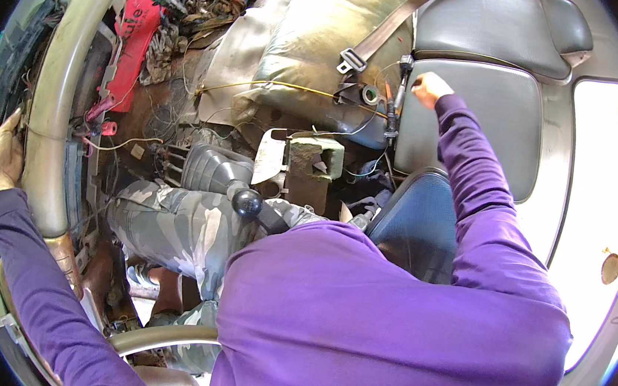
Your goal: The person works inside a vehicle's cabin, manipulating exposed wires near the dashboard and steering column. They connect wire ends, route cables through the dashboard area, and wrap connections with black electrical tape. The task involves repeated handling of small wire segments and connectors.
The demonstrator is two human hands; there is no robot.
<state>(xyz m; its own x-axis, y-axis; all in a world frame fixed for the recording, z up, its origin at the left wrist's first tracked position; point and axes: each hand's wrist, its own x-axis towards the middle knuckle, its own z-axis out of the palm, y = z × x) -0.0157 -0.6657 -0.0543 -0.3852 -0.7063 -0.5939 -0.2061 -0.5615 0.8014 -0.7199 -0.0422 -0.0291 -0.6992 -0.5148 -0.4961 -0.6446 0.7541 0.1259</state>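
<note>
At the far left, my left hand (6, 153) reaches past the beige dashboard (53, 109) into the gap by the windshield. Its fingers lie stretched along the dashboard's edge. On the other side, my right hand (430, 91) is raised over the grey seat back (471, 127) with its fingers curled in. Whatever the fingers may hold is too small to tell. Just left of it, a slim long-handled tool (401, 90) and an orange-tipped tool (390, 100) lie side by side at the seat's edge. A roll of tape (370, 95) sits close by on the covered seat.
A gear lever with a black knob (247, 203) rises beside my camouflage-clad leg. Loose wires, including a yellow wire (282, 84), cross the cab. A seat belt buckle (352, 61) hangs over the seat. A red bag (135, 46) and tangled wiring (208, 5) lie ahead. The steering wheel (165, 337) is below.
</note>
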